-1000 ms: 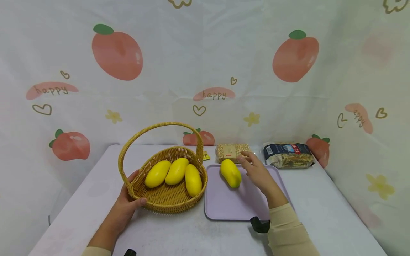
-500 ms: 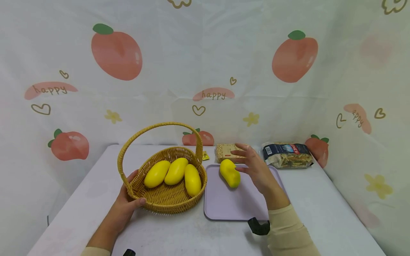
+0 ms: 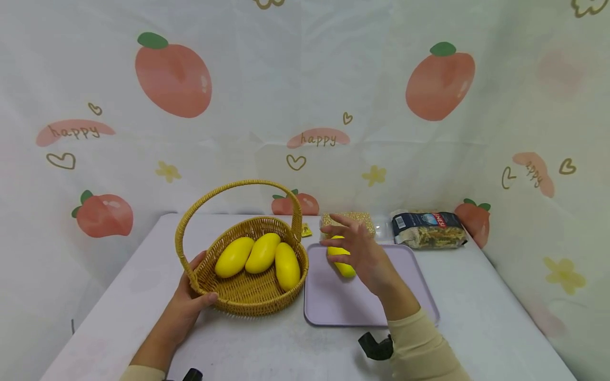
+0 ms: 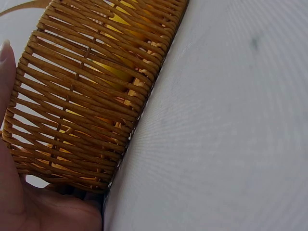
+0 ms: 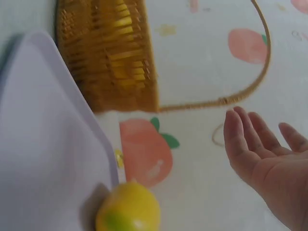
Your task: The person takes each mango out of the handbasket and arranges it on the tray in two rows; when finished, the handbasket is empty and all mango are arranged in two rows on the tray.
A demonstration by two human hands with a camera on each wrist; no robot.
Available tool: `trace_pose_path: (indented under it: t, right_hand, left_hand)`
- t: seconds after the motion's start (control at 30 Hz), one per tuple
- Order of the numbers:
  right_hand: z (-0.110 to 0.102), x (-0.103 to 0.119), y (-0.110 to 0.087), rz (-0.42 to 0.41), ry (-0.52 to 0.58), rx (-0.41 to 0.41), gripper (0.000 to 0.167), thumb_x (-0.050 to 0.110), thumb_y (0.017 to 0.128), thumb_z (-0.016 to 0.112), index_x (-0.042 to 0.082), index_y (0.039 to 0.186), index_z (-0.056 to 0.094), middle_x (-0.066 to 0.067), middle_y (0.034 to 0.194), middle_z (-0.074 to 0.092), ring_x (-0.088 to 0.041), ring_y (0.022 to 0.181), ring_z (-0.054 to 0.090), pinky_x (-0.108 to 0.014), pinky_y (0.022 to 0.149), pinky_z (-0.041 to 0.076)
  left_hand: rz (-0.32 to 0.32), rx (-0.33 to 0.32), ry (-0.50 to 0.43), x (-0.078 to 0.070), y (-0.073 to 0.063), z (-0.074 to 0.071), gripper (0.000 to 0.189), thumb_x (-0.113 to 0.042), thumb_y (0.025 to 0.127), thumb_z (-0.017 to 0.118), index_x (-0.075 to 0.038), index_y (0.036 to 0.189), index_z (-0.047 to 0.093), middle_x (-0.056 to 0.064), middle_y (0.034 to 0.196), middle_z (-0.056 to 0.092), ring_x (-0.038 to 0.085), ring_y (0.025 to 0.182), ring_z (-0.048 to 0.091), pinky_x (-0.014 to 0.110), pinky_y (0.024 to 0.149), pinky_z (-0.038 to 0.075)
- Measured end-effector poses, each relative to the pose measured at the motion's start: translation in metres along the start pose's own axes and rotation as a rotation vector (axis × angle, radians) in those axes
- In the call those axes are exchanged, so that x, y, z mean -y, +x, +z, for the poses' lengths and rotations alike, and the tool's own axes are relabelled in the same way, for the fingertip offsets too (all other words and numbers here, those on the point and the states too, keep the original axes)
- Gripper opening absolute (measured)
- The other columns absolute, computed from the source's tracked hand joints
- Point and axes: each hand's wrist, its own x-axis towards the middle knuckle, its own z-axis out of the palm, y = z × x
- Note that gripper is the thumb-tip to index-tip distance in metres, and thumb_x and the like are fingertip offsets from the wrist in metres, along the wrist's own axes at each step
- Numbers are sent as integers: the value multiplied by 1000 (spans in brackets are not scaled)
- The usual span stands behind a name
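Observation:
My left hand (image 3: 181, 313) holds the left side of a wicker basket (image 3: 243, 297), thumb over its rim. The left wrist view shows that hand against the woven wall (image 4: 79, 101) near the base. Inside the basket lie three yellow mangoes (image 3: 287, 267). A lone mango (image 3: 347, 271) with a greenish end lies on a lilac tray (image 3: 329, 313), partly hidden behind my right hand (image 3: 367, 259) in the head view. That hand hovers over the tray with fingers spread and nothing in them; the right wrist view has it apart from the mango (image 5: 129, 211).
Behind the tray lie a clear pack of pale grains (image 3: 364, 218) and a bag of pasta (image 3: 429, 233). A small yellow sachet (image 3: 306, 230) is beside the basket. A patterned cloth (image 3: 238, 106) hangs behind the white table (image 3: 267, 349).
My right hand has moved left across the lone mango, its fingers spreading and now covering part of the fruit. The left hand and the basket have stayed put.

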Motion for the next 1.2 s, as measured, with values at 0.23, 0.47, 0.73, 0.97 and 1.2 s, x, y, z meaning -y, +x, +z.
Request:
trace_pose_path:
  t: [0.23, 0.47, 0.73, 0.97, 1.2]
  right_hand:
    - [28, -16, 3, 67, 33, 67, 78, 58, 115, 30, 2, 169, 30, -35, 159, 41, -57, 141, 44, -59, 107, 49]
    - [46, -30, 6, 101, 39, 80, 83, 62, 113, 38, 0, 168, 31, -33, 160, 38, -55, 145, 40, -68, 114, 40]
    - [55, -37, 14, 137, -9, 65, 79, 53, 113, 47, -2, 167, 30, -31, 163, 37, -47, 150, 37, -61, 118, 39]
    - [67, -32, 23, 175, -290, 39, 74, 48, 106, 68, 15, 167, 39, -19, 162, 46, -39, 148, 44, -59, 116, 42]
    - [88, -37, 40, 230, -556, 27, 89, 53, 97, 80, 15, 167, 40, -14, 164, 45, -36, 148, 44, -58, 119, 38]
  left_hand:
    - [11, 5, 2, 1, 0, 0, 103, 2, 100, 75, -34, 176, 14, 17, 180, 1, 21, 156, 25, 13, 109, 36]
    - [10, 7, -5, 1, 1, 0, 103, 0, 101, 75, -35, 176, 14, 16, 180, 1, 22, 157, 24, 13, 110, 36]
    - [3, 1, 1, 0, 0, 1, 103, 0, 101, 76, -35, 176, 14, 16, 180, 3, 26, 158, 23, 13, 109, 36]
    - [9, 3, -17, -1, 1, 2, 102, 0, 101, 75, -37, 175, 15, 16, 179, 5, 20, 155, 27, 15, 110, 38]
    - [10, 1, -25, 0, 1, 2, 102, 0, 101, 75, -35, 175, 15, 16, 179, 5, 14, 151, 32, 15, 110, 38]
